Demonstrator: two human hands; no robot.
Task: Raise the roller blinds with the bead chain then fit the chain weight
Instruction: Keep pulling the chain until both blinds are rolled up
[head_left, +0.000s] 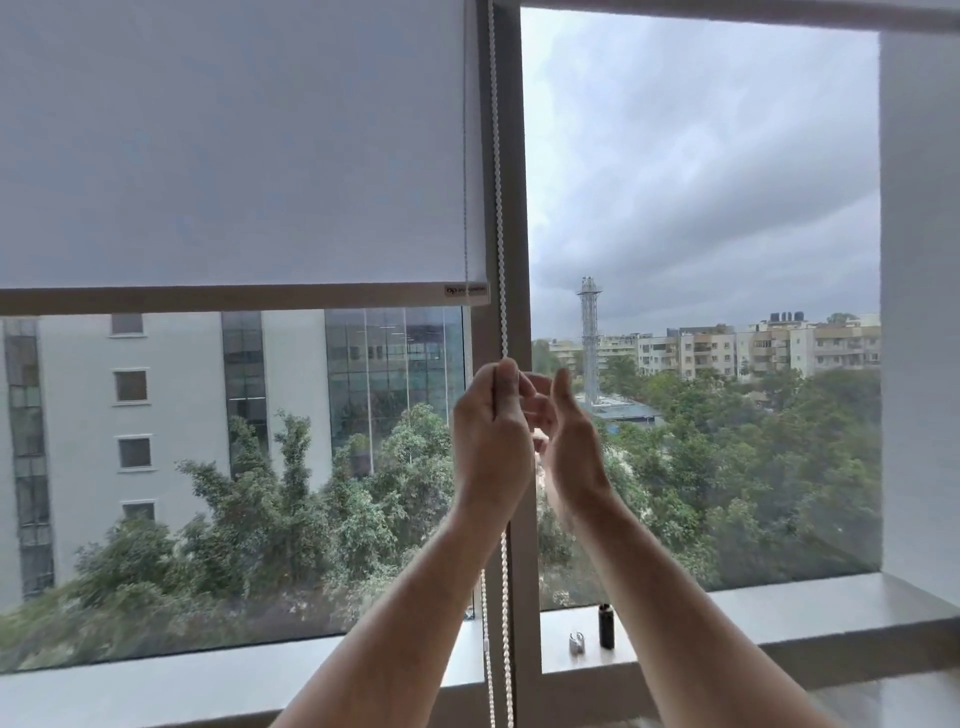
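Note:
A white roller blind (234, 156) covers the upper part of the left window pane; its bottom bar (244, 297) hangs level at about mid-height. The white bead chain (497, 208) runs down in front of the grey window post. My left hand (491, 431) is closed around the chain just below the bar's height. My right hand (569, 431) is beside it, fingers spread, and holds nothing that I can see. Below my wrists the chain (504, 623) hangs as two strands. A small black cylinder (605, 626) and a small clear piece (576, 643) stand on the sill.
The grey window post (511, 156) divides two panes. A pale sill (810, 613) runs along the bottom and a white wall (919, 312) closes the right side. The right pane has its blind rolled up near the top edge (727, 13).

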